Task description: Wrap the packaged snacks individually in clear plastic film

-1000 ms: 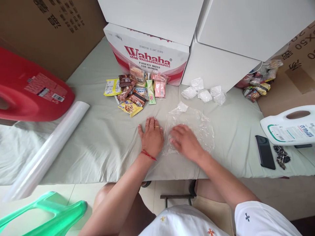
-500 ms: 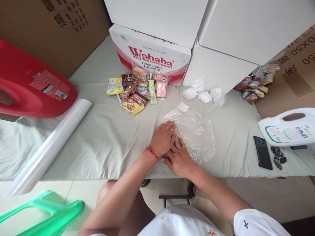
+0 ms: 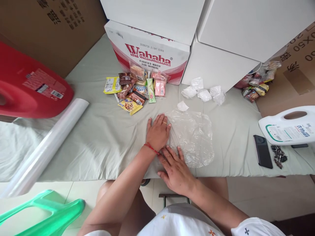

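A clear plastic bag [image 3: 194, 137] lies spread on the grey-green cloth, wrinkled but mostly flat. My left hand [image 3: 158, 132], with a red string at the wrist and a ring, rests palm down on the bag's left edge, fingers stretched. Just below it, my right hand [image 3: 176, 170] also lies palm down, fingers spread, its fingertips at the bag's lower left. Neither hand grips anything. Beyond the bag sits a small folded white packet [image 3: 182, 106]. Several folded clear plastic packets [image 3: 204, 95] lie farther back.
Wrapped snacks [image 3: 135, 90] are heaped before the Wahaha carton [image 3: 150, 54]. At left are a plastic film roll [image 3: 51, 144] and a red jug [image 3: 34, 82]. A white detergent bottle [image 3: 287, 126], phone [image 3: 262, 151] and keys [image 3: 279, 156] lie at right.
My hands have moved apart slightly; the left shifted left and up, the right down. The bag lies flatter and wider, and the small white packet is now separate from its top edge.
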{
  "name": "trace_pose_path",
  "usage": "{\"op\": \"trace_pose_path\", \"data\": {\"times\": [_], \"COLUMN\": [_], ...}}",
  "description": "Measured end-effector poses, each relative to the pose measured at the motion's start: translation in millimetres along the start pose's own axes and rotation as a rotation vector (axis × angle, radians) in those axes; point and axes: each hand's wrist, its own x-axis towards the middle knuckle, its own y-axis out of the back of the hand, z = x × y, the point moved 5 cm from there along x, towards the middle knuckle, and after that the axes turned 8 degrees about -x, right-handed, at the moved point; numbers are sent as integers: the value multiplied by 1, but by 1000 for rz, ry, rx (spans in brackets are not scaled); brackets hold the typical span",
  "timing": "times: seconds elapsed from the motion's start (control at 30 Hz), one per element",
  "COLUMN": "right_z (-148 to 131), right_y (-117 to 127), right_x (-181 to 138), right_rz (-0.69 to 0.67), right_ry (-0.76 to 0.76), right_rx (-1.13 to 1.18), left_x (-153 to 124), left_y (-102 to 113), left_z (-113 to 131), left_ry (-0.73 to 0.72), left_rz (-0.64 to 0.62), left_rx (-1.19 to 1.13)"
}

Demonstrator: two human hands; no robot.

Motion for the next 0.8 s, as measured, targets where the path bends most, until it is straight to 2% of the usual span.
{"op": "trace_pose_path", "data": {"times": [0.17,0.33,0.4,0.43,0.47,0.5,0.57,0.6,0.63,0.7,0.8], "right_z": [-10,-24,-19,-8,9,32,88,112,132,159,176], "right_y": [-3,7,21,31,42,53,73,78,80,74,51], "right_x": [-15,-30,-34,-35,-34,-33,-40,-46,-51,-56,-59], "right_rz": [-52,-185,-154,-89,21,165,460,539,550,428,221], "right_ry": [81,371,454,419,310,134,-326,-521,-676,-857,-899], "right_rx": [45,213,340,405,451,461,344,239,142,37,147], "left_x": [1,-1,-2,-2,-3,-3,-4,-4,-3,-3,-4], "left_y": [1,-5,-8,-9,-10,-11,-12,-12,-12,-12,-11], "left_z": [0,3,4,5,5,6,5,5,5,5,4], "left_ry": [45,93,103,103,100,96,87,85,85,88,85], "left_rz": [21,-18,-30,-34,-35,-36,-35,-34,-35,-39,-43], "left_rx": [28,107,134,142,147,150,155,156,157,155,150]}}
